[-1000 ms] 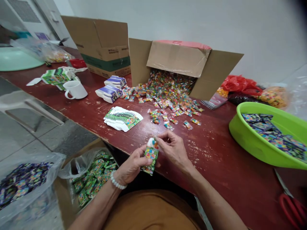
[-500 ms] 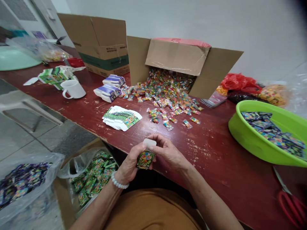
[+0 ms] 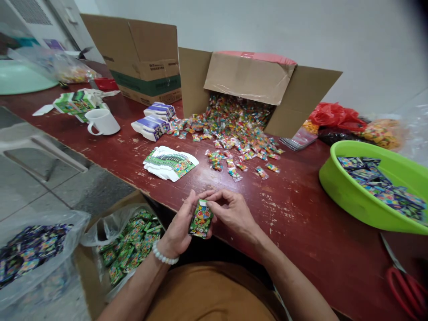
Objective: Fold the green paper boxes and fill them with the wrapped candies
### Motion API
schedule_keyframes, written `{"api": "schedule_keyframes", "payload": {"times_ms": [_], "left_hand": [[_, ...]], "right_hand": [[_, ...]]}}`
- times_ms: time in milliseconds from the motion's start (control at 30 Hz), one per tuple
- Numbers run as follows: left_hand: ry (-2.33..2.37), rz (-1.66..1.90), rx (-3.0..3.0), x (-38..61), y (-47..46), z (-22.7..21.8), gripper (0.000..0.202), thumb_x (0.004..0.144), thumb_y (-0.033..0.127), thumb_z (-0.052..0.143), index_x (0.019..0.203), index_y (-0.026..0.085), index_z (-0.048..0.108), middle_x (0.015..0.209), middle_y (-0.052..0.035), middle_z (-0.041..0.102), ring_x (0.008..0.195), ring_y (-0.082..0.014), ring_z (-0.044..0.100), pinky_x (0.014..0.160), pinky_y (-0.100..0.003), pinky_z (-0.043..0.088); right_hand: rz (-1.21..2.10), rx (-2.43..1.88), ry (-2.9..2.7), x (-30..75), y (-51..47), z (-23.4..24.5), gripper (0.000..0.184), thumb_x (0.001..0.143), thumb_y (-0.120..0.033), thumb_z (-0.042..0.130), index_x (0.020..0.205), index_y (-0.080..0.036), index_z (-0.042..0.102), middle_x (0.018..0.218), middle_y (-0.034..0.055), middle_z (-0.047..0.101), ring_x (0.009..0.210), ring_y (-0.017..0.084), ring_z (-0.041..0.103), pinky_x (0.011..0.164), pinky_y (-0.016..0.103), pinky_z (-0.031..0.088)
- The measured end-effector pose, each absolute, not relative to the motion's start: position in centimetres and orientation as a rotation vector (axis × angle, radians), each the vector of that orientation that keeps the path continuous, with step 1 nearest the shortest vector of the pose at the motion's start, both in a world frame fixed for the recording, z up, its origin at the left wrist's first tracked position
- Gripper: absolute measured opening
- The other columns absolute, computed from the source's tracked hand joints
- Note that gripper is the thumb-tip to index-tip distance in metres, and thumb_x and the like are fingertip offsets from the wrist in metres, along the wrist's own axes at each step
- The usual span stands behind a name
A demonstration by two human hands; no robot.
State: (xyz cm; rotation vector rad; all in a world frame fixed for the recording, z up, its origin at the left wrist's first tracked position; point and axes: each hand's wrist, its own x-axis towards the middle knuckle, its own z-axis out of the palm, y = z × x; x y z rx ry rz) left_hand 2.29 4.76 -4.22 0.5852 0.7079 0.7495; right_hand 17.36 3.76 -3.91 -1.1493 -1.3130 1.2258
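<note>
Both hands hold one small green printed box (image 3: 200, 219) at the near edge of the red table (image 3: 294, 214). My left hand (image 3: 179, 227), with a white bead bracelet at the wrist, grips the box from below and behind. My right hand (image 3: 230, 213) pinches the box's top end with thumb and fingers closed on it. The box stands upright with its top flap folded down. A stack of flat green box blanks (image 3: 170, 163) lies just beyond the hands. Loose wrapped candies (image 3: 234, 133) spill across the table from a tipped cardboard box (image 3: 254, 84).
A green basin (image 3: 354, 196) with dark printed boxes sits at the right; red scissors (image 3: 406, 285) lie near it. A white mug (image 3: 102, 122), purple box stacks (image 3: 154, 124) and a second carton (image 3: 143, 62) stand at the left. Below the table a bag-lined carton (image 3: 133, 245) holds green boxes.
The white top flap that stood up a second ago has been folded down onto the box. The hands drew the box slightly nearer and lower.
</note>
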Motion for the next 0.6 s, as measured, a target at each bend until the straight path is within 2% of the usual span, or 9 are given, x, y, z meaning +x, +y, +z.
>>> {"api": "schedule_keyframes", "payload": {"times_ms": [67,133,233,333,433,500,600], "left_hand": [[0.705,0.748,0.599,2.3,4.7,-4.5,0.061,0.087,0.063,0.05,0.128,0.018,0.058,0.071,-0.0075,0.068,0.046,-0.0174,0.059,0.042,-0.026,0.048],[0.702,0.742,0.597,2.3,4.7,-4.7,0.065,0.085,0.065,0.051,0.128,0.018,0.059,0.073,-0.0082,0.069,0.046,-0.0171,0.059,0.042,-0.026,0.047],[0.712,0.749,0.579,2.4,4.8,-4.6,0.063,0.084,0.063,0.056,0.128,0.018,0.06,0.076,-0.0081,0.07,0.046,-0.0169,0.059,0.041,-0.026,0.048],[0.755,0.796,0.503,2.5,5.0,-4.3,0.048,0.083,0.046,0.063,0.122,0.018,0.063,0.083,-0.0078,0.071,0.053,-0.0183,0.062,0.042,-0.027,0.05],[0.783,0.807,0.431,2.7,5.3,-4.3,0.042,0.081,0.034,0.063,0.119,0.016,0.065,0.089,-0.0077,0.071,0.052,-0.0171,0.062,0.041,-0.027,0.05],[0.782,0.805,0.413,2.8,5.4,-4.5,0.041,0.081,0.031,0.061,0.119,0.016,0.064,0.088,-0.0073,0.07,0.052,-0.0156,0.061,0.044,-0.026,0.051],[0.8,0.867,0.45,2.2,5.4,-4.9,0.042,0.081,0.033,0.062,0.119,0.015,0.064,0.086,-0.0073,0.07,0.061,-0.0166,0.065,0.055,-0.026,0.054]], "right_hand": [[1.325,-1.113,-1.217,17.1,4.0,-4.0,0.015,0.079,-0.032,0.068,0.075,-0.018,0.064,0.078,0.0019,0.072,0.047,0.011,0.058,0.044,0.023,0.048],[1.407,-1.06,-1.169,17.1,4.2,-4.0,0.017,0.08,-0.033,0.067,0.074,-0.018,0.062,0.085,0.0032,0.073,0.045,0.01,0.057,0.043,0.023,0.048],[1.347,-1.063,-1.248,17.4,4.1,-3.7,0.015,0.083,-0.032,0.065,0.075,-0.018,0.063,0.095,0.0036,0.073,0.046,0.009,0.056,0.044,0.023,0.048],[1.114,-1.068,-1.494,17.8,3.7,-3.6,0.012,0.087,-0.028,0.061,0.079,-0.02,0.066,0.099,0.0037,0.071,0.072,0.015,0.066,0.066,0.028,0.054],[0.954,-1.03,-1.648,17.7,3.3,-4.0,0.007,0.088,-0.025,0.061,0.091,-0.023,0.066,0.107,0.0046,0.068,0.105,0.02,0.06,0.093,0.037,0.047],[0.943,-1.077,-1.691,17.2,2.9,-4.6,0.02,0.082,-0.024,0.067,0.101,-0.024,0.064,0.109,0.0052,0.064,0.105,0.021,0.058,0.095,0.038,0.046],[1.02,-1.118,-1.75,16.5,2.5,-5.5,0.057,0.068,-0.028,0.079,0.12,-0.024,0.055,0.12,0.0077,0.055,0.1,0.021,0.056,0.086,0.036,0.05]]}}
